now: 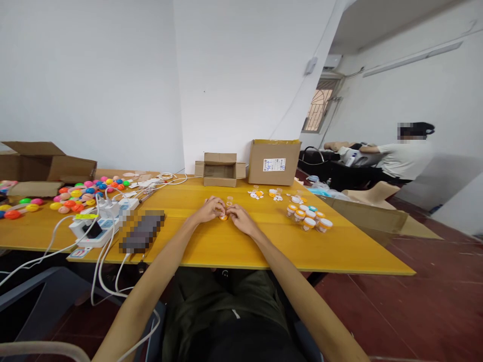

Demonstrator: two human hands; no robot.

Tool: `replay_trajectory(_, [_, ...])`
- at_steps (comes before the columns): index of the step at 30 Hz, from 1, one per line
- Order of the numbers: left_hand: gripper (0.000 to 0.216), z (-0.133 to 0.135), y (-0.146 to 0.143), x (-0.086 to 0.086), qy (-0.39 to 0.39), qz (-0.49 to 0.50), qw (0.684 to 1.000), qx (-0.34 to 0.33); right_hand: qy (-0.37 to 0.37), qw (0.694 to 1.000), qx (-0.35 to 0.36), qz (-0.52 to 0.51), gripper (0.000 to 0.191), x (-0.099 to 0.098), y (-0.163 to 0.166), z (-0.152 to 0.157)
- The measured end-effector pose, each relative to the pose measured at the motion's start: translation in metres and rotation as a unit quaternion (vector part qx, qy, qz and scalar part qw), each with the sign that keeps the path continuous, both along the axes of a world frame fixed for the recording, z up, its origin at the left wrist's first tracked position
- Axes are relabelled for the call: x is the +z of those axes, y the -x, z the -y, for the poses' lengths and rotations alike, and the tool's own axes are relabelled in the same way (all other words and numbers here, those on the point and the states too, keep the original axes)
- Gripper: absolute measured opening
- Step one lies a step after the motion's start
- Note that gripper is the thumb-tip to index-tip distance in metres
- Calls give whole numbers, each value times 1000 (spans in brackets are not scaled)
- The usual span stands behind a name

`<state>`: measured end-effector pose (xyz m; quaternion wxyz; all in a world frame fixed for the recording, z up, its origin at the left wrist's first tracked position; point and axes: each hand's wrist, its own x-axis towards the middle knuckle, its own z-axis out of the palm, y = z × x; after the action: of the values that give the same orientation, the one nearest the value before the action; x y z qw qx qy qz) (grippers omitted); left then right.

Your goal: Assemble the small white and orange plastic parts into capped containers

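Note:
My left hand [211, 210] is at the middle of the yellow table, its fingers closed on a small orange-and-white round cap [223, 217]. From the other side my right hand [242, 220] meets it, fingertips bent in at the cap's edge. The fingers partly cover the cap, so its details are hard to make out. Just beyond the fingertips stands a small clear plastic cup [229, 200]. To the right is a group of small clear jars [308, 223] with orange, white and teal lids. Small white and orange parts [256, 194] lie in loose piles behind them.
An open cardboard box [220, 176] and a taller closed carton [273, 163] stand at the back. Leftward are a phone [142, 231], power strips [109, 223] with white cables, and colourful plastic balls [75, 198]. Another person [403, 153] sits at the far right.

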<state>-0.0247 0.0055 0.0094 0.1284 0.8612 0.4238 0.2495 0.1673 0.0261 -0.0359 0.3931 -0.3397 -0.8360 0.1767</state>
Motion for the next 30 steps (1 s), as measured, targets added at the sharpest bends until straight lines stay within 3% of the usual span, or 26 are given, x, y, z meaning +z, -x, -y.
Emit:
replay_trajectory(10, [15,1,-1,2,2,-1,1000,2,-6,1000,12,7,30,2,2,2])
replay_trajectory(16, [15,2,-1,3,5,-4,1000,6,11,1000,-23,-8,30,3,1,2])
replay_trajectory(26, [15,0,0,-1,-2,3,1000,15,-3,975,-213,60,36,16,-3,13])
replay_trajectory(30, [14,-1,-1,-2,-1,4,1000,21,-12,965,-227,127,39,20,-4,17])
